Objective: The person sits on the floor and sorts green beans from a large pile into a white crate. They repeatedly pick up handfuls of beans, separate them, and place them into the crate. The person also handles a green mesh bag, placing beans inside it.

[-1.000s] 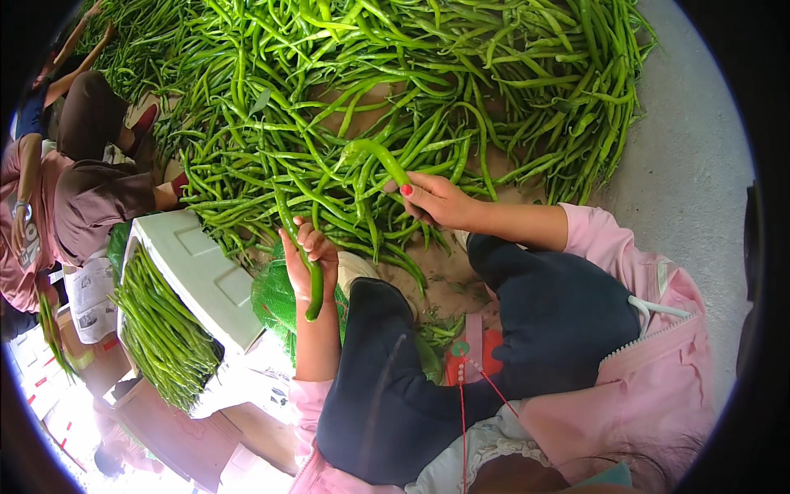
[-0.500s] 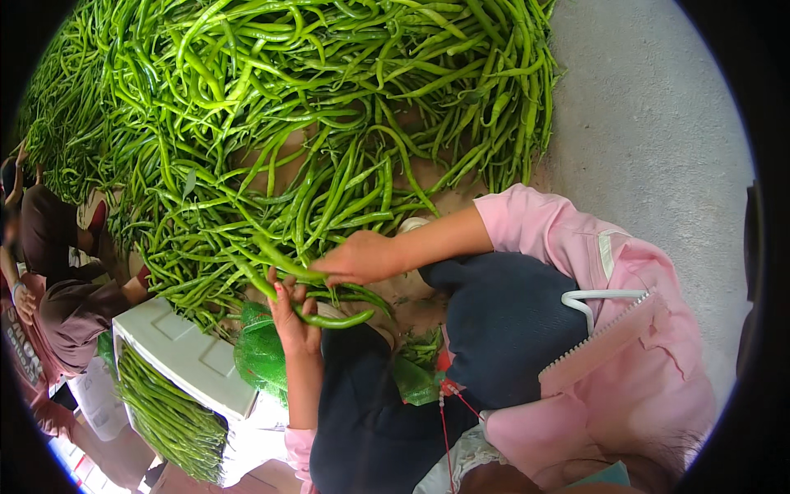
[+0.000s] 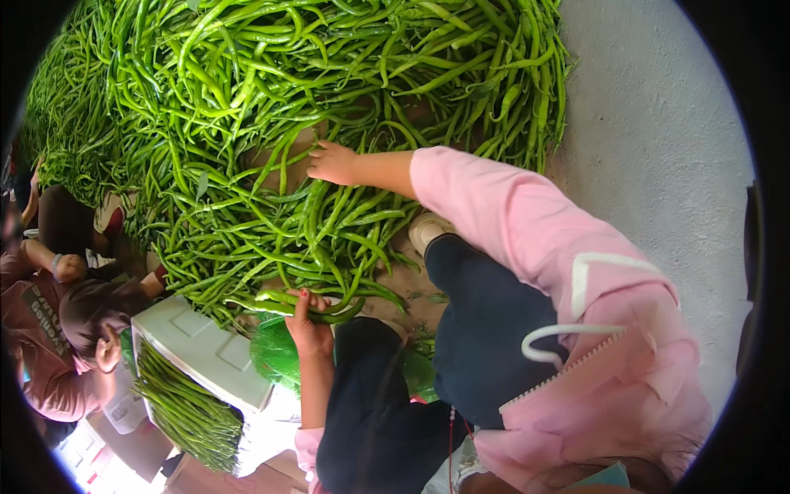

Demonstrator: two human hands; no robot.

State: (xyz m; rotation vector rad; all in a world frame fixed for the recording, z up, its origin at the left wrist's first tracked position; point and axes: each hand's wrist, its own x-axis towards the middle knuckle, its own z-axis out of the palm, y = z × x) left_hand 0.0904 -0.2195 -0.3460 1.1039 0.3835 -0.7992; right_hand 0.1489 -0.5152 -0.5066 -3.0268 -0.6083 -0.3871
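Long green chili peppers [image 3: 271,82] lie in a wide heap in front of me. My left hand [image 3: 310,328], low in the middle, is closed round a few green chili peppers [image 3: 339,314] that lie roughly sideways, with ends out on both sides. My right hand [image 3: 336,163] is stretched out over the heap, its fingers bent down and drawn together among the peppers beside a bare brown patch [image 3: 309,138]. What its fingertips hold, if anything, is hidden.
A white foam box [image 3: 202,342] at the lower left holds chili peppers [image 3: 189,407] laid in line. Green netting [image 3: 276,350] lies beside it. Another person [image 3: 62,317] sits at the far left. Grey concrete floor [image 3: 650,123] runs along the right.
My right hand has left the peppers at my left hand and reached far out onto the heap. The left hand has shifted slightly right and down, still holding peppers.
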